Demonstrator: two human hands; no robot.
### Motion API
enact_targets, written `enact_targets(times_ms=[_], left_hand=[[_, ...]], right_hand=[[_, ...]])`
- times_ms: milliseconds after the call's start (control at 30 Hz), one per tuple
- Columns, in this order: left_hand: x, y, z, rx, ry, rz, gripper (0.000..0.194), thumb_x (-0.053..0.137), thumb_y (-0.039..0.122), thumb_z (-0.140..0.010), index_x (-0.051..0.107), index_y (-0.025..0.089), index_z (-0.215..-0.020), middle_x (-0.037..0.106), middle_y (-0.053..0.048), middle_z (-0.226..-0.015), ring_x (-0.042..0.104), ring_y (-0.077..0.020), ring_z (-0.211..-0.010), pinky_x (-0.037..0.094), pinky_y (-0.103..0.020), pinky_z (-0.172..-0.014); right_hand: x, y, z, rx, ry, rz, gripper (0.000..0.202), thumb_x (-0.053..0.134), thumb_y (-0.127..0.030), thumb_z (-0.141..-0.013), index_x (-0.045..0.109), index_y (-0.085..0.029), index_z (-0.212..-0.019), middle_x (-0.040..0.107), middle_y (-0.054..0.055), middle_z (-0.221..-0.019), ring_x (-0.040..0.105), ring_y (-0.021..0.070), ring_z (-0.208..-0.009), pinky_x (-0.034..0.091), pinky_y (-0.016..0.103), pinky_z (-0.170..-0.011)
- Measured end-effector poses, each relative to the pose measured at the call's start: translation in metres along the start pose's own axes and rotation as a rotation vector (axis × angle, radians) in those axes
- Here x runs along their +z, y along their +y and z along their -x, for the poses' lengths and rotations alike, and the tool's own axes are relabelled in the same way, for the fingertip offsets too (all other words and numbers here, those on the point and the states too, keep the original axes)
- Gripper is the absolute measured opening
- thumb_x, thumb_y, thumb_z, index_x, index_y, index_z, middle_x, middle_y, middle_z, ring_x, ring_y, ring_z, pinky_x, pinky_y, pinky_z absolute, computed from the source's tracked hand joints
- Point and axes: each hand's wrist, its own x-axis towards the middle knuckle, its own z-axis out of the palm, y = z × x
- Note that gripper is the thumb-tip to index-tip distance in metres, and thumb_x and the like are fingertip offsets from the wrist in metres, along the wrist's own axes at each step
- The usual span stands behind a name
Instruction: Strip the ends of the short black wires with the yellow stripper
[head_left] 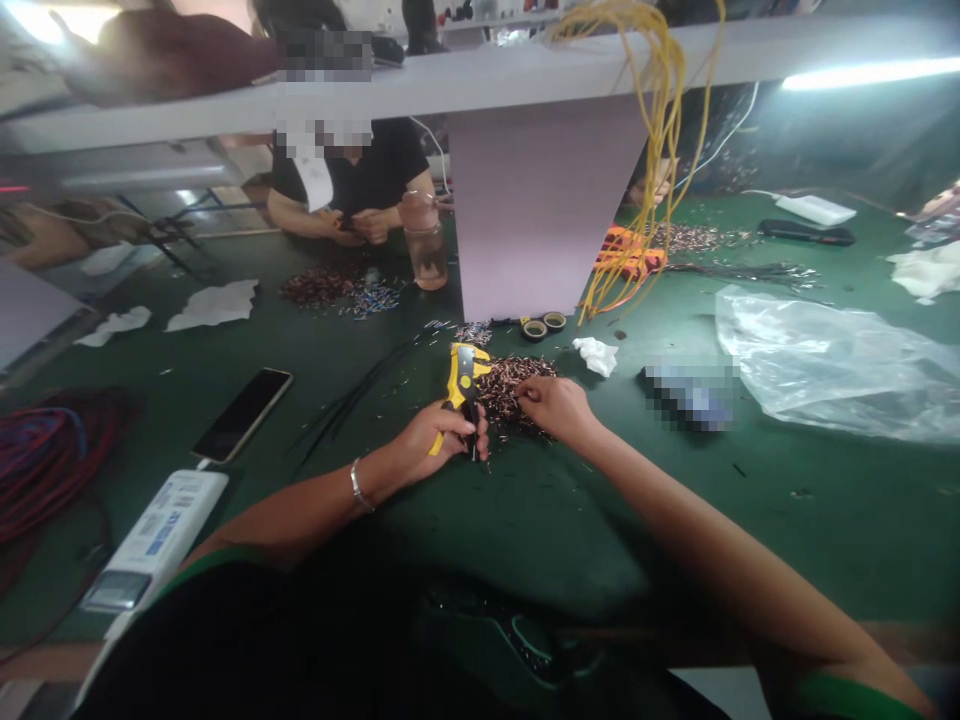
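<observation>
My left hand [442, 440] is wrapped around the handles of a yellow and black wire stripper [466, 375], its head pointing away from me. Beside the tool lies a heap of small copper-coloured wire pieces [517, 390] on the green tabletop. Over the right side of this heap is my right hand [559, 405], thumb and fingertips pinched together. Whatever those fingertips hold, if anything, is too small to make out. Just beyond the stripper is a scatter of short pale and blue bits [474, 332].
A phone [244, 415], a white power strip [161, 540] and coiled red and blue wires [52, 450] lie left. Yellow wires [664, 100] hang from the shelf [480, 75]. A plastic bag [840, 370] lies right. A bottle [426, 245] stands near a co-worker [352, 180] opposite.
</observation>
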Motion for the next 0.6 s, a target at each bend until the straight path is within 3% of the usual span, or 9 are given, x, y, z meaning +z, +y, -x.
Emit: enact_targets(times_ms=[200,433,600], left_hand=[[-0.001,-0.001,0.001,0.001,0.005,0.002,0.024,0.062,0.009,-0.06,0.06,0.011,-0.084,0.064,-0.004,-0.071,0.063,-0.0196,-0.061,0.053,-0.04,-0.064],[0.0,0.002,0.001,0.017,0.041,0.018,0.026,0.062,0.007,-0.06,0.06,0.011,-0.085,0.064,-0.004,-0.071,0.062,-0.0194,-0.062,0.053,-0.04,-0.064],[0.0,0.002,0.002,0.028,0.006,-0.004,0.026,0.063,0.007,-0.061,0.061,0.01,-0.086,0.064,-0.005,-0.074,0.063,-0.0196,-0.063,0.052,-0.037,-0.062]], right_hand=[[0.006,0.002,-0.004,0.01,0.014,-0.104,0.019,0.059,-0.022,-0.076,0.078,-0.024,-0.081,0.075,0.003,-0.074,0.066,0.0202,-0.071,0.042,0.028,-0.064],[0.002,0.019,0.001,0.111,0.082,-0.391,0.016,0.061,-0.027,-0.072,0.074,-0.018,-0.074,0.07,0.003,-0.065,0.061,0.0178,-0.061,0.045,0.03,-0.061],[-0.002,0.025,0.013,0.197,0.083,-0.636,0.021,0.063,-0.036,-0.071,0.067,-0.016,-0.072,0.063,0.001,-0.056,0.05,0.0123,-0.044,0.042,0.027,-0.046]])
